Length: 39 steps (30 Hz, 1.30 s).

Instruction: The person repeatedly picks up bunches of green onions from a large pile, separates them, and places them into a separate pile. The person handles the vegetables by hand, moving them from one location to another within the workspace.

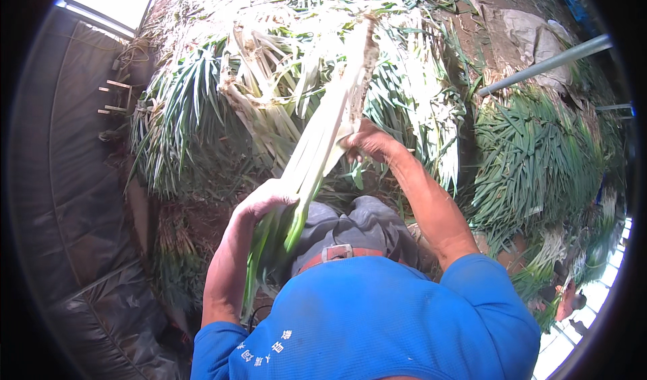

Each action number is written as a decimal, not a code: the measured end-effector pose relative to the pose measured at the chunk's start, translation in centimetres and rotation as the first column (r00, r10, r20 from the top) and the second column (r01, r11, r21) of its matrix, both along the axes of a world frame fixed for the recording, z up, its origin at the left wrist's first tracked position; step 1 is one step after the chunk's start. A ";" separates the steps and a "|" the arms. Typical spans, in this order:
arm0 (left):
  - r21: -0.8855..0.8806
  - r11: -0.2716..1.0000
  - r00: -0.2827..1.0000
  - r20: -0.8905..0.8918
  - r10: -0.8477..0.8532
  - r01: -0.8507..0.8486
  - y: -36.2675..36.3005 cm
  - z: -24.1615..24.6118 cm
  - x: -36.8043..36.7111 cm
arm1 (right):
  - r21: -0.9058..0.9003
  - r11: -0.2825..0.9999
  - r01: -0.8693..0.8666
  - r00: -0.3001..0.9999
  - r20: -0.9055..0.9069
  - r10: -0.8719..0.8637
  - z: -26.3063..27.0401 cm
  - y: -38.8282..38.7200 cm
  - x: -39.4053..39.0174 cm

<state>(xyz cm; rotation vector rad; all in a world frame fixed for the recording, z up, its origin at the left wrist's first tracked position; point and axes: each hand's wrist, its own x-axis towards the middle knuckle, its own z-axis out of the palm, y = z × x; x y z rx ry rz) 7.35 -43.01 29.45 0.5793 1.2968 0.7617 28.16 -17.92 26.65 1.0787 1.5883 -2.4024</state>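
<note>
A long green onion stalk bundle [317, 137] slants up from my lap, its white ends away from me and its green leaves hanging by my left thigh. Around its lower part my left hand [268, 198] is closed. At the upper part, my right hand [365, 141] grips a pale outer leaf [336, 152] at the bundle's right side. A brownish, soil-marked strip [367, 61] rises just above that hand; whether it is a peeled leaf or part of a stalk I cannot tell. Beyond my hands lie more loose green onions [268, 92] with dry, dirty outer leaves.
Heaps of green onions lie at the left [182, 102] and right [536, 162]. A metal pole [546, 64] juts in at the right, near a pale sack [530, 36]. Dark plastic sheeting [81, 152] hangs along the left. Another person [568, 301] is partly visible at the lower right.
</note>
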 end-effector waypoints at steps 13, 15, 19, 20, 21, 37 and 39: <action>-0.289 0.894 0.797 -0.414 -0.440 0.344 -9.8 -2.4 2.4 | -0.409 -0.023 0.912 -0.104 -0.176 -0.979 -8.4 24.6 23.9; -0.439 0.850 0.803 -0.371 -0.467 0.291 -10.9 -0.9 3.0 | -0.029 -0.140 0.990 -0.143 -0.170 -0.975 -6.7 27.2 29.5; -0.454 0.890 0.874 -0.422 -0.241 0.026 -13.7 1.2 2.1 | 0.306 0.379 0.873 0.324 0.218 -0.921 -6.7 15.8 25.4; -0.414 0.910 0.895 -0.408 -0.178 -0.008 -13.0 1.6 1.8 | 0.517 0.622 0.588 0.503 0.369 -0.782 -7.7 11.5 25.8; -0.356 0.934 0.912 -0.391 -0.120 -0.030 -11.8 1.9 1.6 | 0.633 0.757 0.164 0.681 0.482 -0.551 -8.9 7.3 27.2; -0.168 0.942 0.913 -0.344 0.219 -0.289 -5.1 2.8 1.5 | 0.163 0.422 0.892 0.376 -0.786 -0.491 21.3 30.8 5.1; -0.095 0.958 0.894 -0.392 0.216 -0.272 -4.9 1.8 1.4 | 0.406 0.380 0.831 0.556 -0.628 -0.545 22.8 28.4 3.7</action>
